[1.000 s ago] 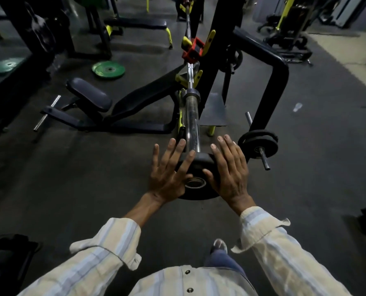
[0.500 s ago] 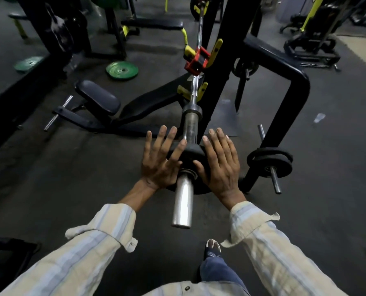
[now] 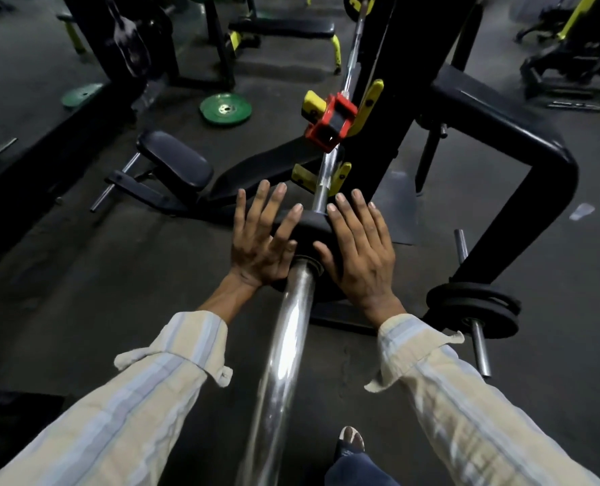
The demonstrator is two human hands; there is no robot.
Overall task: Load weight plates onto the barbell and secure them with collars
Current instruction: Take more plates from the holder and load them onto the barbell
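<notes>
So far we had one black plate (image 3: pixel 303 228) far up the barbell sleeve (image 3: pixel 288 331), left hand (image 3: pixel 260 247) and right hand (image 3: pixel 359 257) flat, fingers spread against it; no collar was on yet.

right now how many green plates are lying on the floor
2. One green plate lies on the floor beyond the bench seat; a second green plate lies farther left, near the dark rack. Others may be hidden behind the equipment.

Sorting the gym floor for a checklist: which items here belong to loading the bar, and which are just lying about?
In use: black plate, barbell sleeve, left hand, right hand, red collar.
Lying about: green plate, stored plates, bench.
</notes>
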